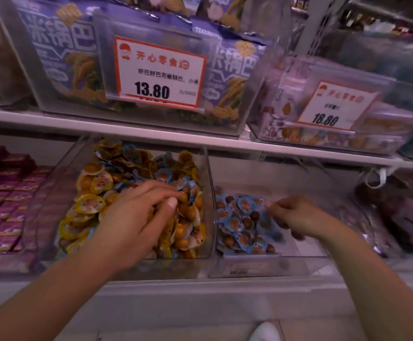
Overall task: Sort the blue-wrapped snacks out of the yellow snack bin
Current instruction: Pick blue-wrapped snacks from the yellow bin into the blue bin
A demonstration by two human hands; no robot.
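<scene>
You're midway: blue-wrapped snacks (pixel 240 222) pile in the right bin (pixel 262 267), many remain in the yellow snack bin (pixel 52 193). Your left hand (pixel 136 217) digs there, fingers curled; what it holds is hidden. Your right hand (pixel 296 215) is too blurred to tell.

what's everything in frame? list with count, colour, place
yellow snack bin: one, clear, lower shelf centre-left, heaped with yellow-wrapped snacks
blue-wrapped snacks: several mixed into that heap, mostly toward the back
blue snack bin: one, clear, right of it, a low pile of blue snacks inside
pink boxes: many, lower shelf far left
purple bags: several, clear upper bin
price tags: two, white with red border, 13.80 and 18.80
left hand: in the yellow heap, fingers curled among snacks
right hand: over the blue pile, blurred, grip unclear
</scene>
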